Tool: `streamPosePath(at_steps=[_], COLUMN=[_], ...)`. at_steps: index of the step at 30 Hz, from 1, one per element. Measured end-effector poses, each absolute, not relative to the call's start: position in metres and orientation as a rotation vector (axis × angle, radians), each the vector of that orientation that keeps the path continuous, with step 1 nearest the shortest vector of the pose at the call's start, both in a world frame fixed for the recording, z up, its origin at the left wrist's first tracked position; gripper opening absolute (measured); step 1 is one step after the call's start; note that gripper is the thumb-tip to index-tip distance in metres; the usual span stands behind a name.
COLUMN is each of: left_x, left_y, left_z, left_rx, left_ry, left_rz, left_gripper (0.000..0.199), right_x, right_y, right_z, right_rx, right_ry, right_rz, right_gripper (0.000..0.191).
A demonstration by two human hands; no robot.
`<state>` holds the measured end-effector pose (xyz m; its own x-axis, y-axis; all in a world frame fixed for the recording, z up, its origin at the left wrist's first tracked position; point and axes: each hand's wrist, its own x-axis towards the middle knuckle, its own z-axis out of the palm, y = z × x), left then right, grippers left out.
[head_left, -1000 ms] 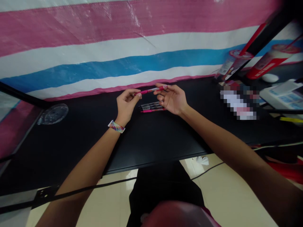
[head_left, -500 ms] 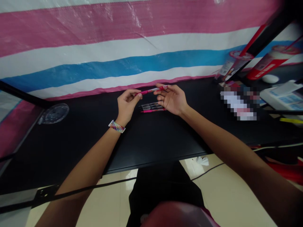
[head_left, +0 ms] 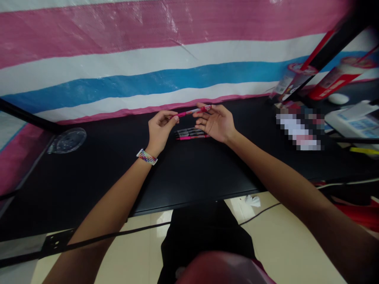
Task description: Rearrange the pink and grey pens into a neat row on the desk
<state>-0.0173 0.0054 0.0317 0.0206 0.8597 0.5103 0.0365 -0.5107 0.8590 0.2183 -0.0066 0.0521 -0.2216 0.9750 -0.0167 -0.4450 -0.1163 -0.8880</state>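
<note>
A pink pen (head_left: 189,112) with a clear middle is held slightly tilted above the black table, spanning both my hands. My left hand (head_left: 160,128) pinches its left end between thumb and fingers. Around the red right end, my right hand (head_left: 217,122) has its thumb and forefinger, while the other fingers are loosely curled with the palm turned up. Below the held pen, several dark pens (head_left: 186,132) lie side by side on the table, with a pink pen (head_left: 191,137) nearest me. The right fingers partly cover their right ends.
A clear plastic lid (head_left: 67,141) lies at the left of the black table (head_left: 189,177). On the right stand a clear cup (head_left: 291,81) with a red straw and a red cup (head_left: 334,81). A white tissue pack (head_left: 355,118) is beyond. A striped sheet (head_left: 148,79) hangs behind.
Both hands and the held pen have shifted very slightly to the right in view. The grip looks the same, and the pens on the table stay put.
</note>
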Motion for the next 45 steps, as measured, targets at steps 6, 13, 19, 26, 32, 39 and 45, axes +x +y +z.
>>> streamPosePath(at_steps=[6, 13, 19, 26, 32, 39, 45], left_x=[-0.018, -0.022, -0.029, -0.034, -0.030, -0.029, -0.015], left_y=[0.006, 0.009, 0.014, 0.019, 0.010, 0.014, 0.012], left_z=[0.031, 0.026, 0.017, 0.010, 0.022, 0.012, 0.006], left_rx=[1.653, 1.761, 2.002, 2.239, 2.261, 1.935, 1.677], left_ry=[0.943, 1.041, 1.207, 1.225, 1.405, 1.347, 1.168], left_rz=[1.552, 1.544, 1.373, 1.183, 0.988, 1.241, 1.319], left_gripper=[0.027, 0.013, 0.013, 0.012, 0.014, 0.018, 0.037], right_x=[0.220, 0.238, 0.248, 0.253, 0.255, 0.233, 0.210], right_y=[-0.007, 0.005, 0.011, 0.018, 0.021, 0.018, 0.014], right_z=[0.054, 0.047, 0.032, 0.020, 0.019, 0.007, 0.000], right_rx=[-0.785, -0.918, -1.062, -1.106, -1.099, -1.261, -1.182], right_ry=[-1.017, -1.363, -1.727, -1.979, -2.039, -1.607, -1.478], right_rz=[1.582, 1.116, 0.712, 0.556, 0.470, 0.502, 0.709], right_gripper=[0.041, 0.021, 0.022, 0.025, 0.020, 0.026, 0.028])
